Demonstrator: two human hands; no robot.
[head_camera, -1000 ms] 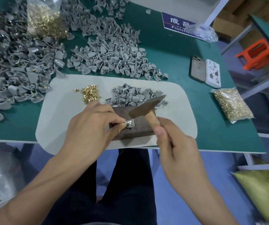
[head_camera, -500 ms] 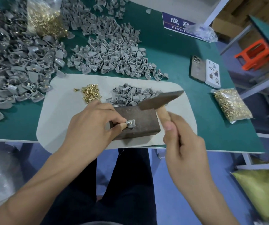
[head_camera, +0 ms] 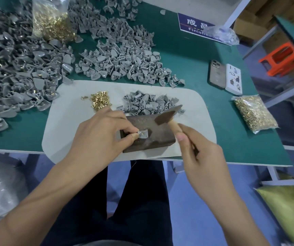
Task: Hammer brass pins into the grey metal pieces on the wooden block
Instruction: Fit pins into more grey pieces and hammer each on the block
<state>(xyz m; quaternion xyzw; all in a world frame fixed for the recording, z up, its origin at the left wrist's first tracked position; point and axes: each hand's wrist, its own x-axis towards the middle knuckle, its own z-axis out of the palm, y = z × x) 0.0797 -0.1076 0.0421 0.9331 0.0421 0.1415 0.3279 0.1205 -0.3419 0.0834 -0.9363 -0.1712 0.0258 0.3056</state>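
Note:
A dark wooden block (head_camera: 153,137) lies on a pale mat (head_camera: 68,125) at the table's front edge. On the block sits a small grey metal piece (head_camera: 143,134) with a brass pin in it. My left hand (head_camera: 98,139) pinches that piece between thumb and forefinger. My right hand (head_camera: 201,157) grips the wooden handle of a hammer (head_camera: 167,115), whose dark head hangs blurred above the block's right part. A small heap of loose brass pins (head_camera: 100,102) and a pile of grey pieces (head_camera: 148,103) lie on the mat behind the block.
Large heaps of grey pieces (head_camera: 18,68) cover the green table (head_camera: 195,68) at left and centre. Bags of brass pins stand at back left (head_camera: 52,23) and lie at right (head_camera: 254,114). A phone (head_camera: 217,73) and a white box (head_camera: 234,79) lie at right.
The hammer head rose and swung right half a second ago, and has now come back down and left, closer to the block. My left hand keeps its pinch on the grey piece.

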